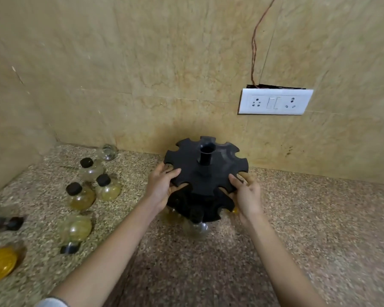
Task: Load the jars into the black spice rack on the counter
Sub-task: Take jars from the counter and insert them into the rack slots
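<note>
Left hand [159, 188], right hand [247, 193] forward, fingers curled, gripping

A home kitchen corner.
A speckled granite tabletop [308, 218] meets beige marble-look wall tiles [142, 63]; a white socket-and-switch plate [275, 102] sits on the wall, with spice jars [91, 191] beside a black carousel spice rack [205, 167].
</note>
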